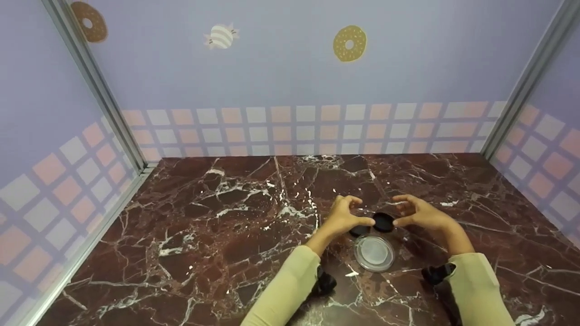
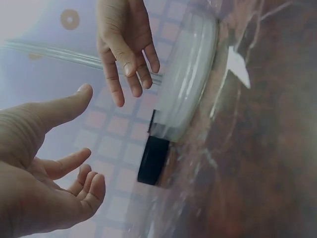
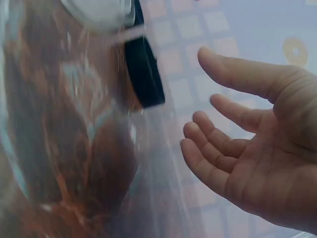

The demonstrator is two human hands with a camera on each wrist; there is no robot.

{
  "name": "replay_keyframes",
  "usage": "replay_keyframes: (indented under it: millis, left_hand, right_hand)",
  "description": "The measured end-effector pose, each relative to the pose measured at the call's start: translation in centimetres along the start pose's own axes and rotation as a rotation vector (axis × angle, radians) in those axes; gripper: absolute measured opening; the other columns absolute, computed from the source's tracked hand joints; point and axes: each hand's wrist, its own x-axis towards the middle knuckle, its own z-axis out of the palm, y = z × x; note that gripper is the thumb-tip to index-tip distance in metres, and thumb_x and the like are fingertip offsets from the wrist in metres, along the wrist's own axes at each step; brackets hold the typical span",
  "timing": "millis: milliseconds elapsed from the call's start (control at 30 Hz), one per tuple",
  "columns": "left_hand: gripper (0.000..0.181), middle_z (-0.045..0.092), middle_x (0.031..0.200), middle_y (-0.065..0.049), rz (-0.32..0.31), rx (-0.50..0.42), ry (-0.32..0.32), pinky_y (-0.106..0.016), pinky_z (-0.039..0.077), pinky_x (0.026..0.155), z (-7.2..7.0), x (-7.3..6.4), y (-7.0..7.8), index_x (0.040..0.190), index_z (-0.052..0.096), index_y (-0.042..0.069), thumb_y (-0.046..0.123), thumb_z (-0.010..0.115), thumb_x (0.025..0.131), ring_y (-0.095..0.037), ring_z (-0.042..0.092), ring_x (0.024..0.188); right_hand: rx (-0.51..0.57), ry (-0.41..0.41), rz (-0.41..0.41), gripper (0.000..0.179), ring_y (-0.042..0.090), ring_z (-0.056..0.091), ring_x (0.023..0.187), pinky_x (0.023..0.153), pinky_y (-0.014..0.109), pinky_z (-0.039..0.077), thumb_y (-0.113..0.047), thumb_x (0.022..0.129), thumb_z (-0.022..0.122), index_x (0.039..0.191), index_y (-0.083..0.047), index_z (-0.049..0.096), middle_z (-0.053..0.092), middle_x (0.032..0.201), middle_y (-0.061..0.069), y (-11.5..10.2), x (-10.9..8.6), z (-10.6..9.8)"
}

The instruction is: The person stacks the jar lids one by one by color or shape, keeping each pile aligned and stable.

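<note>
My left hand [image 1: 340, 216] and right hand [image 1: 425, 216] hover on either side of a round black lid-like piece [image 1: 384, 222]. In the head view the thumbs overlap its edges, but both wrist views show the hands apart from it. The left fingers [image 2: 74, 163] and right fingers [image 3: 218, 144] are loosely bent, holding nothing. A second black round piece [image 1: 359, 231] sits beside the first, partly hidden by the left thumb. Nearer me stands a clear round container [image 1: 374, 254] with a whitish circle in its middle; its side shows in the left wrist view.
The dark red marbled tabletop [image 1: 204, 253] spreads around these things. A patterned back wall [image 1: 290, 81] and side walls with metal corner posts [image 1: 97, 86] enclose it. Black wrist-worn devices [image 1: 325, 281] sit below the sleeves.
</note>
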Motion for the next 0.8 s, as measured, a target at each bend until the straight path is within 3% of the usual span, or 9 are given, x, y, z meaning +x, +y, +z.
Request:
replay_keyframes:
  millis: [100,200,367,500,800]
  left_hand:
    - [0.056,0.053,0.110,-0.013,0.005,0.062,0.001,-0.028,0.043,0.092,1.2,0.6,-0.4,0.117,0.065,0.001,0.020,0.087,0.069,-0.017,0.044,0.100]
    - [0.053,0.052,0.108,-0.010,-0.010,0.114,-0.003,-0.030,0.042,0.094,2.0,1.2,-0.7,0.113,0.068,0.003,0.022,0.088,0.067,-0.018,0.043,0.102]
    - [0.048,0.055,0.112,-0.009,-0.051,0.136,-0.013,-0.032,0.042,0.097,2.7,2.1,-1.0,0.107,0.072,0.006,0.024,0.089,0.066,-0.020,0.044,0.105]
    - [0.044,0.059,0.119,-0.011,-0.101,0.114,-0.025,-0.035,0.041,0.099,2.9,2.5,-1.4,0.103,0.075,0.007,0.022,0.090,0.065,-0.021,0.047,0.105]
    - [0.036,0.064,0.108,-0.006,-0.124,0.230,0.000,-0.035,0.036,0.094,3.7,3.0,-1.8,0.094,0.078,0.014,0.026,0.090,0.063,-0.020,0.049,0.100]
  right_hand:
    - [-0.044,-0.077,0.019,0.078,0.051,0.045,0.124,0.097,0.045,0.048,-0.012,0.084,0.073,0.144,0.012,0.029,0.038,0.139,0.040,1.1,0.1,-0.3]
    - [-0.092,-0.111,0.000,0.075,0.047,0.051,0.118,0.093,0.041,0.050,-0.013,0.083,0.074,0.142,0.014,0.034,0.043,0.136,0.040,1.9,0.2,-0.3]
    - [-0.098,-0.088,-0.003,0.068,0.030,0.057,0.103,0.080,0.029,0.049,-0.011,0.082,0.075,0.137,0.014,0.042,0.050,0.129,0.037,2.4,0.5,-0.1]
    - [-0.076,-0.078,-0.005,0.065,0.019,0.057,0.093,0.072,0.025,0.050,-0.011,0.082,0.074,0.135,0.013,0.046,0.052,0.128,0.036,2.4,0.8,0.4]
    - [0.008,-0.048,0.002,0.057,0.012,0.053,0.078,0.059,0.023,0.050,-0.008,0.084,0.072,0.131,0.013,0.048,0.054,0.122,0.035,2.3,0.7,0.8]
